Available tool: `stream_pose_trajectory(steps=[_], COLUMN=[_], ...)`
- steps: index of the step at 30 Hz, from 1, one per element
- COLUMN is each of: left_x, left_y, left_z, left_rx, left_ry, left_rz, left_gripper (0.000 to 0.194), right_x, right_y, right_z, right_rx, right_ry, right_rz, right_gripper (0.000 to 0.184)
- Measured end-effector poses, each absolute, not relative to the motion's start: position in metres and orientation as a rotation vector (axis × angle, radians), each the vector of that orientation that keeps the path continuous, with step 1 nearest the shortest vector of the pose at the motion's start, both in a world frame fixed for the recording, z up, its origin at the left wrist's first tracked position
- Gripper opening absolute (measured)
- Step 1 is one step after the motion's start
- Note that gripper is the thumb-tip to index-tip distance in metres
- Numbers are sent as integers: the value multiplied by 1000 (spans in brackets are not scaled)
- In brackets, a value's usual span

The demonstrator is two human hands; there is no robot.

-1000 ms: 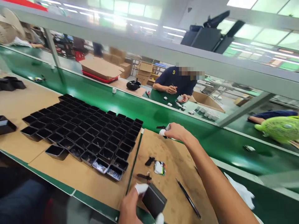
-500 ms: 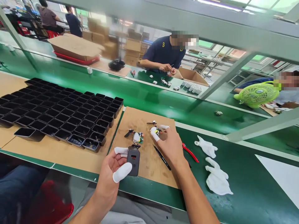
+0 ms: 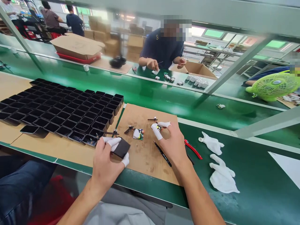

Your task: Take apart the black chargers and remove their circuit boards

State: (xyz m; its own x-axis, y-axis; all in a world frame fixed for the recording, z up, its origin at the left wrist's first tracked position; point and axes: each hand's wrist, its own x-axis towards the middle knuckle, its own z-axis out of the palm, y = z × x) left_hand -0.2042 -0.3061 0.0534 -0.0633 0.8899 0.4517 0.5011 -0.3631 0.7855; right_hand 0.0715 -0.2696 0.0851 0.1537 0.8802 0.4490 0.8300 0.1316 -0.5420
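Note:
My left hand (image 3: pixel 106 162), white cots on its fingertips, grips a black charger housing (image 3: pixel 122 148), tilted above the cardboard's front left edge. A dark piece with a small pale tip (image 3: pixel 114 133) shows just beyond those fingers; whether it joins the housing I cannot tell. My right hand (image 3: pixel 172 142), also in finger cots, closes thumb and finger around a small circuit board (image 3: pixel 160 127) at the cardboard's right side. Another circuit board (image 3: pixel 138 134) with a white block and black end piece lies between the hands. Black tweezers (image 3: pixel 163 154) rest beneath my right hand.
Rows of open black housings (image 3: pixel 70 109) fill the left side. Red-handled pliers (image 3: pixel 194 149) and crumpled white gloves (image 3: pixel 222 175) lie right of the cardboard mat (image 3: pixel 140 159). Across the green bench a co-worker (image 3: pixel 161 47) handles small parts; a green fan (image 3: pixel 273 86) stands far right.
My left hand has moved left and turned the housing, so its port face no longer shows. My right hand stays at the circuit board. The co-worker's hands have moved apart.

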Motion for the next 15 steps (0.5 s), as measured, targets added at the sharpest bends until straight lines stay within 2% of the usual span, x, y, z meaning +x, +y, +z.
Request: stream_pose_trajectory(steps=[4,9,13,15], left_x=[-206,-202,-206,-208], left_y=[-299,-312,-307,-300], left_z=[37,37,44,46], left_rx=[1965,1561,1271,1226], left_ry=[1575,1432,1326,1259], left_rz=[1294,1203,1091,1006], left_gripper=[43,57,62,54], right_x=[51,18,-4,-18], right_y=[-279,-294,-315,-330], right_z=[86,83,77,70], right_rx=[-1539,-1294,-1359,-1421], right_ry=[-1849,-2073,-1976,-1872], right_rz=[169,430,561,537], right_gripper=[25,17,24,35])
